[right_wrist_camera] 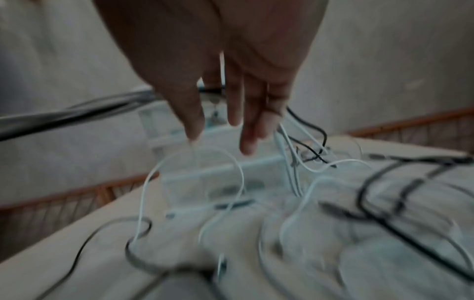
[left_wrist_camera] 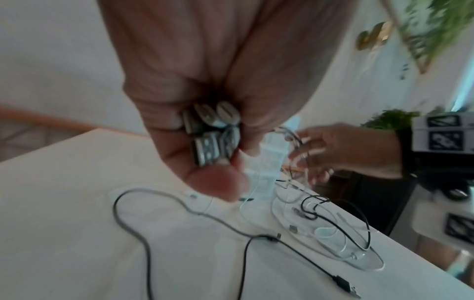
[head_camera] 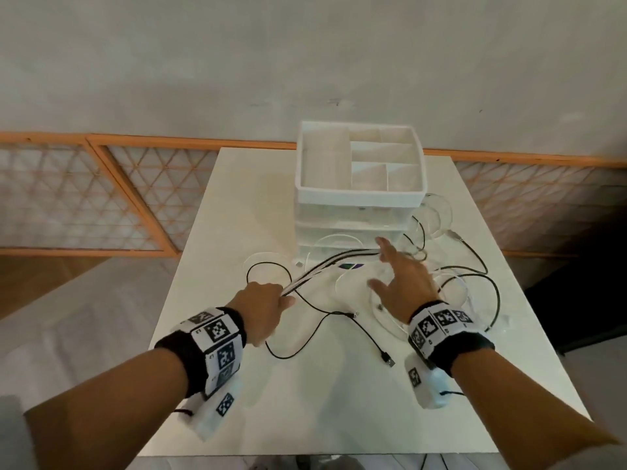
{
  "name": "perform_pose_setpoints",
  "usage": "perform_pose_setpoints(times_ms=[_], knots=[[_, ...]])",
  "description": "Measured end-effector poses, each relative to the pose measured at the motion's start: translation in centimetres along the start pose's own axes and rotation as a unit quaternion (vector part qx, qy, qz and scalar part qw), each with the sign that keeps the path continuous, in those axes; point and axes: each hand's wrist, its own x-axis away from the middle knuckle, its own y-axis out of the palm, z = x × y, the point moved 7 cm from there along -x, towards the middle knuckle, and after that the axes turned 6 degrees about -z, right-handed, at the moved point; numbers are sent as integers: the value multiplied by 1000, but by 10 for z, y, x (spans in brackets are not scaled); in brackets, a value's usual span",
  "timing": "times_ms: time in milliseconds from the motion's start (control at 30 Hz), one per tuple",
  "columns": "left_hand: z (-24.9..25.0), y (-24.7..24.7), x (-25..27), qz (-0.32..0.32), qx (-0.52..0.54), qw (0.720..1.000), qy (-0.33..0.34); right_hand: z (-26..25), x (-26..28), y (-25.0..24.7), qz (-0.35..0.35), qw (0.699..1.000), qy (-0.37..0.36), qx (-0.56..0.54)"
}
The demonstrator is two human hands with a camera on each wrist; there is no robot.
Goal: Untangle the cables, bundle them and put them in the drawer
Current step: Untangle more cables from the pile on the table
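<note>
Your left hand (head_camera: 268, 307) grips a cluster of metal-tipped cable plugs (left_wrist_camera: 212, 134), and their black and white cords (head_camera: 332, 262) run taut from it toward the white plastic drawer unit (head_camera: 359, 184). Your right hand (head_camera: 403, 283), fingers spread and holding nothing, hovers over the loose black and white cable tangle (head_camera: 451, 276) in front of that unit. Pull harder with the left and I judge the knot near the unit tightens, or snagged loops drag the unit.
</note>
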Motion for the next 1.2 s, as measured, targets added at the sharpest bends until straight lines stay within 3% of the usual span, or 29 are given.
perform_pose_setpoints(times_ms=[33, 133, 300, 400, 500, 667, 767, 833, 933, 1067, 1200], knots=[[-10, 3, -2, 5, 17, 1000, -11, 3, 8, 14, -21, 1000, 11, -6], [-31, 2, -4, 30, 80, 996, -40, -10, 26, 37, 19, 998, -41, -35], [-41, -9, -6, 73, 260, 961, -59, -49, 37, 119, -213, 969, -118, 46], [-36, -8, -4, 86, 298, 950, -46, -82, 45, 157, -288, 947, -133, 61], [-29, -4, -3, 90, 268, 959, -18, -100, 50, 189, -330, 932, -108, 99], [-24, -3, -1, 89, 189, 977, 45, -113, 54, 181, -277, 943, -140, 121], [-23, -1, 0, 85, 190, 976, 63, -114, 42, 128, -183, 971, -156, -10], [-24, -9, 0, 128, 227, 964, 58, -108, 33, 78, -111, 975, -131, -144], [-18, -26, -3, 166, 283, 942, 72, -87, 24, 7, -33, 948, -56, -311], [-7, -53, -4, 207, 329, 916, 99, -69, 29, -73, 85, 883, -64, -457], [21, -73, 4, 211, 411, 878, 121, -74, 36, -83, 66, 844, -77, -527]])
